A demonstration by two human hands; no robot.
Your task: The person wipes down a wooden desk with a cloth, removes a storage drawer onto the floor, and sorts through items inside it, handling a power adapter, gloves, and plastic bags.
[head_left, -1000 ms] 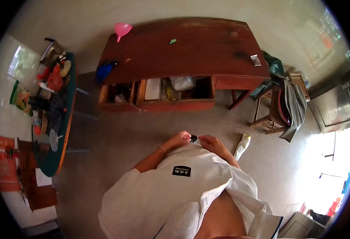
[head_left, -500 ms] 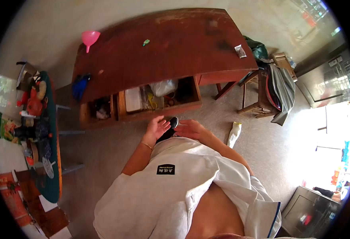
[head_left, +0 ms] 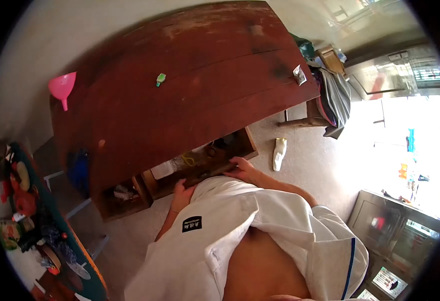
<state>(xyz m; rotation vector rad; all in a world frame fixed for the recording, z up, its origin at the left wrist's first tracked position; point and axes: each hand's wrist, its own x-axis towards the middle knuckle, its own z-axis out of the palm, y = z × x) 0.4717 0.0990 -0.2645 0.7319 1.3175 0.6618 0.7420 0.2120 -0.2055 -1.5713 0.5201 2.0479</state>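
Observation:
A wide wooden drawer (head_left: 196,176) stands pulled partway out of the red-brown desk (head_left: 200,75). My left hand (head_left: 182,194) holds its front edge near the middle, thumb up and the other fingers largely hidden. Farther right, my right hand (head_left: 243,171) grips the same edge with its fingers curled over it. Inside the drawer lie a white tray (head_left: 163,169) and yellow-handled scissors (head_left: 188,160). To the left, a smaller drawer (head_left: 125,200) with crumpled items in it is also out; neither hand touches it.
On the desktop are a pink funnel (head_left: 62,88), a small green object (head_left: 160,79) and a little packet (head_left: 299,75). A cluttered green-topped table (head_left: 87,266) stands left. A white bottle-like object (head_left: 279,154) lies on the floor, near a chair (head_left: 310,116) draped with grey cloth.
Both hands, earlier open in front of my body, now rest on the wide drawer's front edge. That drawer sticks out less than before. My view has moved closer to the desk and turned.

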